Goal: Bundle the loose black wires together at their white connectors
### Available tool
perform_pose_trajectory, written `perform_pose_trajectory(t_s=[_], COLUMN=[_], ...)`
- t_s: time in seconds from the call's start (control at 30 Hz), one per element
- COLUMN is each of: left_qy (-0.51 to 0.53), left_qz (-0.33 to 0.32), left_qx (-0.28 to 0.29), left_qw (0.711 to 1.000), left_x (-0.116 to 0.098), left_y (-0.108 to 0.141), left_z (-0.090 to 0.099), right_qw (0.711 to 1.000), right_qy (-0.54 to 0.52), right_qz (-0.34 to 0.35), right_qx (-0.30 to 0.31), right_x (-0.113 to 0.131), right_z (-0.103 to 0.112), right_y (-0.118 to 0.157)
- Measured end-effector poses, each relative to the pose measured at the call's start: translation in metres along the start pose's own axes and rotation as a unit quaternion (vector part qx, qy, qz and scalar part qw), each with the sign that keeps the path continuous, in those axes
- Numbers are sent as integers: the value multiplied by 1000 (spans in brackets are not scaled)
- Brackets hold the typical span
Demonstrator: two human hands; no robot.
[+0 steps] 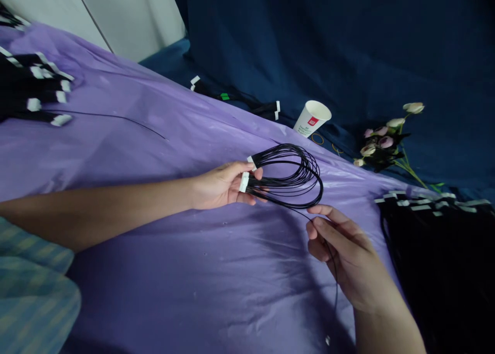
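Observation:
My left hand [228,183] is closed on one end of a looped bundle of thin black wires [290,171], beside its two white connectors [244,182]. The loop bulges out to the right, above the purple cloth [174,271]. Just below the loop's right end, my right hand [336,240] pinches a single thin black wire [335,276] between thumb and fingers. One part of that wire runs up to the bundle, and its other part hangs down past the palm.
Black cables with white connectors [61,96] lie at the left, and a large dark pile [436,261] lies at the right. Beyond the cloth's far edge are a paper cup [312,118], artificial flowers [385,141] and another cable bundle [247,102].

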State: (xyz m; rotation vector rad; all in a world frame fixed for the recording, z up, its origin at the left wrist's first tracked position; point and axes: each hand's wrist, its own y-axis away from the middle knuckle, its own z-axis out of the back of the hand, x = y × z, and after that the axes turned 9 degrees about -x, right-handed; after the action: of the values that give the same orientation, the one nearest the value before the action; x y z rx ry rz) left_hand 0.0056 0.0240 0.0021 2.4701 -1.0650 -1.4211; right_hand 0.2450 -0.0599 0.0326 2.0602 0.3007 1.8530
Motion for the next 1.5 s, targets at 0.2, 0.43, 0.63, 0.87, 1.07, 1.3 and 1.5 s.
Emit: perform_pose_trajectory(t_s=[0.2,0.43,0.63,0.87,1.07,1.3,1.5], left_qy=[-22,-32,-72,-95,-102,-206,-302], left_qz=[13,29,1,2,-2,-64,-105], left_qx=[21,12,20,29,43,71,101], left_qw=[999,999,997,995,994,974,942], left_x=[-1,-2,2,4,4,6,5], left_y=[1,2,3,5,6,9,10], left_z=[2,0,-1,-1,-2,1,2], right_qw=[994,994,992,990,979,900,920], right_qy=[80,50,-47,-56,-128,-156,-161], right_qz=[63,90,95,115,139,305,316], right_qx=[-38,22,71,52,-75,-271,-166], right_x=[-5,0,6,7,4,6,4], right_z=[-1,8,14,19,9,-1,-3], right_y=[-4,4,10,4,3,4,9])
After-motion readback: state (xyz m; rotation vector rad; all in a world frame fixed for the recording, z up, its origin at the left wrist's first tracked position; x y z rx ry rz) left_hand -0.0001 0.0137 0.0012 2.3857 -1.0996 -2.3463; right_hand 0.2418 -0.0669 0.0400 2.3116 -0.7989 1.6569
